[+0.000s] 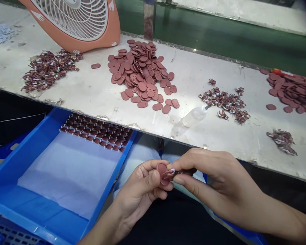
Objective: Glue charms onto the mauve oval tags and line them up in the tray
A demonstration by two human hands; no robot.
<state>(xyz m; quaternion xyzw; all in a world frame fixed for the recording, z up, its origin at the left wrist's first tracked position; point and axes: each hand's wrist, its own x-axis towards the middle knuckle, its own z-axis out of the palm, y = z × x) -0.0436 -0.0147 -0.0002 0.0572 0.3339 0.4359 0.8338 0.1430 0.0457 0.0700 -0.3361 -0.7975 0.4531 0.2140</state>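
Note:
Between the thumb and fingers of my left hand (145, 187) is a reddish-brown oval disc (162, 169); more of the same material shows just below it. My right hand (216, 180) pinches a small dark-brown piece with a white bit (171, 170) against the disc's right side. Whether the two are joined I cannot tell, as fingertips cover part of them. Both hands are over my lap, in front of the bench edge. On the bench lie a big heap of similar oval discs (142, 73) and a cluster of small brown-and-white pieces (226, 102).
A clear squeeze bottle (195, 115) with a dark tip lies near the bench edge (132, 126). Behind the heaps stands an orange fan (97, 44). A blue tray (124, 158) at left holds rows of assembled brown parts on a white sheet. More discs (293, 90) lie right.

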